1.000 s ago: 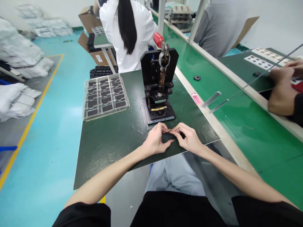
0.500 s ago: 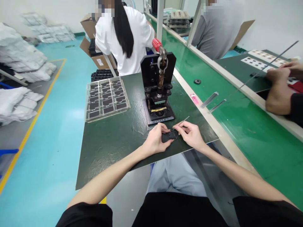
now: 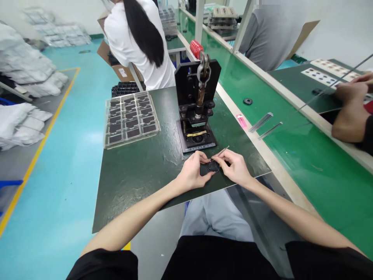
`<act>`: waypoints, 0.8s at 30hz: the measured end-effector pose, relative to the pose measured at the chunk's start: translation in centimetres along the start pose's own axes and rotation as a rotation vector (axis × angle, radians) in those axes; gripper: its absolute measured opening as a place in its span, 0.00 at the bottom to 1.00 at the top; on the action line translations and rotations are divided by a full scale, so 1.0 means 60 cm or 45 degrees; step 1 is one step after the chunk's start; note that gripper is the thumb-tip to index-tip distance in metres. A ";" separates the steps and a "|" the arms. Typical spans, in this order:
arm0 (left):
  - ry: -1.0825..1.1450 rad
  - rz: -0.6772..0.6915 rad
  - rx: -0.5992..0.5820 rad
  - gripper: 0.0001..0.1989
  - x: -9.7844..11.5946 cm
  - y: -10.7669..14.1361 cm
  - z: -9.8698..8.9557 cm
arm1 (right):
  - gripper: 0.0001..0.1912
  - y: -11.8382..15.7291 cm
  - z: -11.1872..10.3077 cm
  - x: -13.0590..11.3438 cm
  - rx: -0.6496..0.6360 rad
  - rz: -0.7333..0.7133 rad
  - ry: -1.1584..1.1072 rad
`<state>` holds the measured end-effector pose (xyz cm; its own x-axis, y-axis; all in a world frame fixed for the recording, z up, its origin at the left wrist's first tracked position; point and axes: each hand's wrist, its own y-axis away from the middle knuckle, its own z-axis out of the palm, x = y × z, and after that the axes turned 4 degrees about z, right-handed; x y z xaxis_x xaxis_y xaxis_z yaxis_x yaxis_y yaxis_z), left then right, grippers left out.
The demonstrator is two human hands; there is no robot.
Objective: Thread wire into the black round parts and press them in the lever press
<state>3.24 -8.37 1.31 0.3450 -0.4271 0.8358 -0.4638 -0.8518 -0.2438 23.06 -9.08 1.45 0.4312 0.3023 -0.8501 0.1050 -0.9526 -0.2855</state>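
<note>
Right at the front of the scene, on a dark green textured mat (image 3: 131, 194), the left hand (image 3: 194, 173) has a firm hold on a small black oval piece with a round disc face (image 3: 210, 167), fingers curled over it. And there's the right hand (image 3: 234, 167), pinching a thin steel pick (image 3: 222, 152), its tip right at the upper edge of that piece! The hands are close together, both working over the same small spot. The piece sits near the mat's front edge, just in front of a black metal hand press (image 3: 198, 97) topped by a red-gripped handle (image 3: 196, 47). Off to the left, a clear plastic tray (image 3: 131, 120) of dark square parts lies on the mat. Over on the green-topped table (image 3: 305, 167) we've got a black ring (image 3: 247, 101), a pink strip (image 3: 241, 121) and slim metal rods (image 3: 261, 122), while a co-worker's hands (image 3: 349, 91) are busy at the far right.
</note>
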 end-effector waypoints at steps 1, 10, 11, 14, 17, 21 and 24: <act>0.000 -0.003 0.000 0.23 0.000 0.000 0.000 | 0.18 0.000 -0.001 -0.001 0.000 -0.032 0.033; -0.042 -0.004 0.006 0.23 0.001 -0.001 -0.001 | 0.16 -0.001 0.004 -0.010 -0.039 -0.167 0.148; -0.046 -0.009 0.006 0.23 0.001 -0.002 -0.001 | 0.17 -0.002 0.005 -0.010 -0.045 -0.159 0.147; -0.035 -0.032 -0.003 0.24 0.001 -0.004 -0.003 | 0.16 -0.007 0.005 -0.005 0.043 -0.092 0.022; -0.013 -0.045 -0.013 0.24 0.001 -0.004 -0.002 | 0.14 -0.008 -0.005 -0.001 0.389 0.003 -0.165; 0.012 -0.043 -0.015 0.25 0.001 -0.002 -0.005 | 0.11 0.018 -0.047 -0.010 0.515 -0.034 -0.037; 0.030 0.019 0.015 0.25 0.002 -0.008 -0.021 | 0.11 0.047 -0.107 -0.018 0.590 -0.145 0.248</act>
<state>2.48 -7.64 2.16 0.3188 -0.4328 0.8432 -0.4592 -0.8488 -0.2620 28.65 -12.31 4.40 0.6039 0.3492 -0.7165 -0.2279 -0.7857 -0.5751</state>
